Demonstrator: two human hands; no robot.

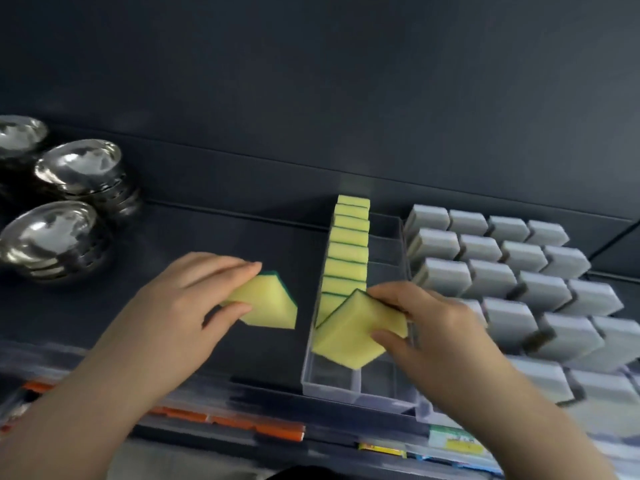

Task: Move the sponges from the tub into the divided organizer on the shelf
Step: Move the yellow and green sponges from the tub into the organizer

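Over the near end of the organizer, the right hand holds a yellow sponge, fingers pinching its edges, apparently touching the filed row. The left hand grips a second sponge above the shelf. Insertion is in hand; the next move calls for standing it upright against the row.

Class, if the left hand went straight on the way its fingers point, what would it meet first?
The left hand, holding a sponge, would likely meet the sponge row in the organizer; depth is unclear.

Left hand holds 1 sponge, right hand another sponge (over the organizer).
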